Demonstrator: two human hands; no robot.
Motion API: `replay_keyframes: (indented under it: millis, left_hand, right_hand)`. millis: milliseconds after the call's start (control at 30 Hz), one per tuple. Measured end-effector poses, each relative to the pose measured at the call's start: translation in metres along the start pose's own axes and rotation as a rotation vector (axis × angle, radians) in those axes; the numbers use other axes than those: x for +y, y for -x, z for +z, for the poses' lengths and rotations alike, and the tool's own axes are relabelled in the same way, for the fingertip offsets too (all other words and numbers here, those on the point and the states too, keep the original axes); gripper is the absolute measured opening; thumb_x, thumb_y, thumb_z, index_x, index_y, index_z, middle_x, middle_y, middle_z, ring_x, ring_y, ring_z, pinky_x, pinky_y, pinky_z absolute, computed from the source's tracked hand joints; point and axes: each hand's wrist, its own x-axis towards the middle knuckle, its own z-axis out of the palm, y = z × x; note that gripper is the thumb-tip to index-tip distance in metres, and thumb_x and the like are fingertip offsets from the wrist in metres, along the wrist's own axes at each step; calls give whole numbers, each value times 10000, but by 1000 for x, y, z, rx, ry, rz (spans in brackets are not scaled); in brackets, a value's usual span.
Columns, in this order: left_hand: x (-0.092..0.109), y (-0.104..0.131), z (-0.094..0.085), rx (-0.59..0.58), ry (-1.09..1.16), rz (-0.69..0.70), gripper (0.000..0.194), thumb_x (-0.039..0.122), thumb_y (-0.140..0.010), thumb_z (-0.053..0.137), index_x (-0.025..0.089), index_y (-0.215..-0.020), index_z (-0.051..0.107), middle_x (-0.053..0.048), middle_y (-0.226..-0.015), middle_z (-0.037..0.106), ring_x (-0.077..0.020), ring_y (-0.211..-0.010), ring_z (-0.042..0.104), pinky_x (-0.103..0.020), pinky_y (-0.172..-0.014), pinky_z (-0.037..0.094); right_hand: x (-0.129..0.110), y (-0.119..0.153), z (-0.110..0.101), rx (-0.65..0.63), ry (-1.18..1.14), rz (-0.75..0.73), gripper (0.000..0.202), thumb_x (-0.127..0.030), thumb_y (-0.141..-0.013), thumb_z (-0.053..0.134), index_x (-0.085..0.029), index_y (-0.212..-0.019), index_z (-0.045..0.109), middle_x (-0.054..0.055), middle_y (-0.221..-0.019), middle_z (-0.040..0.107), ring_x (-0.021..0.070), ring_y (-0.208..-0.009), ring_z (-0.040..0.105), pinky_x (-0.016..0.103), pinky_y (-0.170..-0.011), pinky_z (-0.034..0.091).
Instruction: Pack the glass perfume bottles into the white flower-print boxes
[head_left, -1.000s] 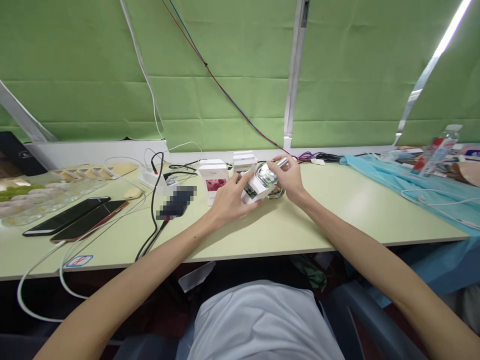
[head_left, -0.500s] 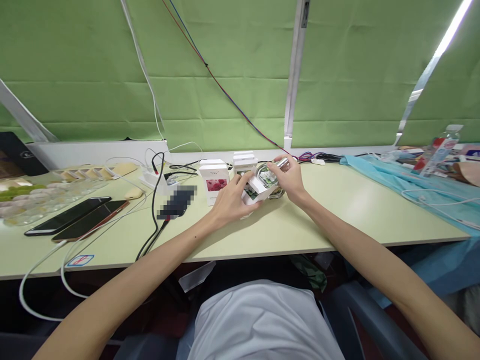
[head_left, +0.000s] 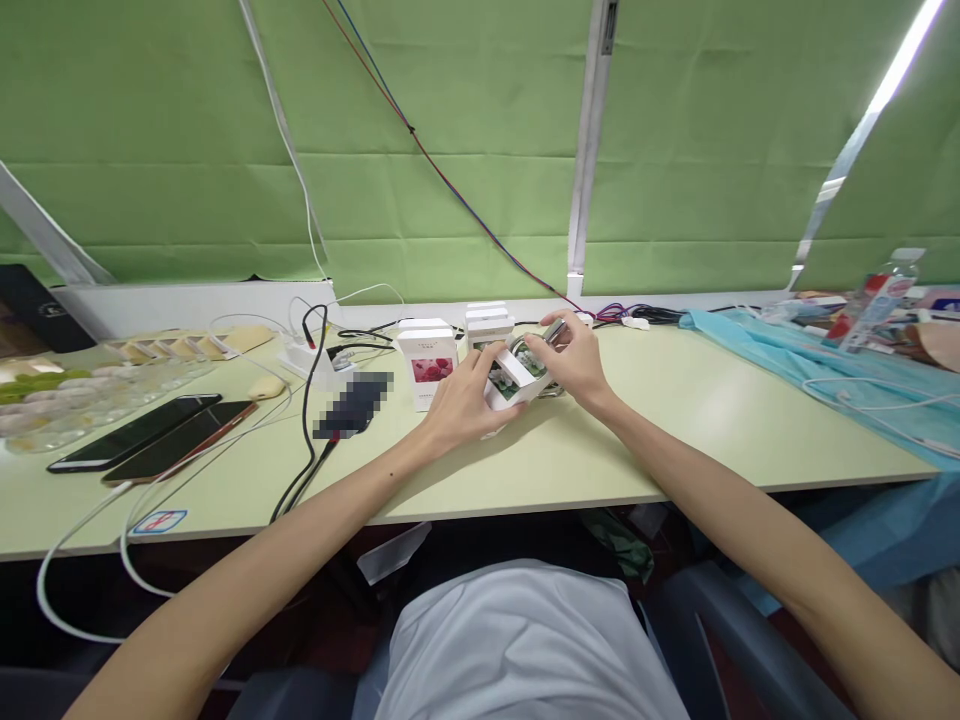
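Head view, only one I've got. My left hand (head_left: 465,398) is gripping a small white box (head_left: 517,371) with green leafy print, fingers over the top, thumb underneath. Box is sitting tilted near the middle of the table (head_left: 720,410), between my two hands. My right hand (head_left: 574,358) is pinching a small shiny metallic piece (head_left: 554,330) at the box's right end, fingertips closed around it. Can't tell what the piece is; fingers are covering most of it. Hands are close together, both working on the same box.

Just left of my left hand, a white box with a red picture (head_left: 429,365) is standing upright. More white boxes (head_left: 489,316) are standing behind my left fingers, partly hidden. Something shiny is peeking out from under my right hand, too covered to identify.

Further left: a pixelated dark device (head_left: 352,405), a white power strip (head_left: 313,368) with cables plugged in, two dark phones lying side by side. Far right: a blue cloth (head_left: 817,375) is covering the table, a clear bottle (head_left: 876,300) is leaning there.
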Motion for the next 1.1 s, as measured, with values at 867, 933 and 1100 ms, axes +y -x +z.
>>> replay_keyframes:
  millis: [867, 933, 1100]
  left_hand:
    - [18, -2, -15, -143, -257, -156, 892, 723, -802, 611, 242, -1496, 321, -129, -1152, 714, -367, -1030, 704, -406, -797, 524]
    - [18, -3, -15, -162, -277, -160, 908, 748, -800, 597, 233, -1496, 324, -136, -1120, 719, -377, -1004, 708, -411, -789, 519]
    - [16, -4, -16, -217, -296, -154, 943, 787, -784, 584, 210, -1488, 336, -129, -1007, 726, -386, -905, 716, -421, -761, 509]
  right_hand:
    - [7, -3, 2, -2, -54, 89, 322, -442, -710, 758, -212, -870, 599, -43, -636, 548, 141, -604, 501, 276, -589, 406]
    - [7, -3, 3, 3, -55, 92, 320, -439, -699, 762, -211, -854, 600, -43, -632, 543, 138, -600, 488, 276, -590, 405]
    - [4, -3, 2, 5, -44, 94, 307, -426, -682, 758, -209, -829, 597, -43, -630, 535, 134, -598, 478, 275, -589, 402]
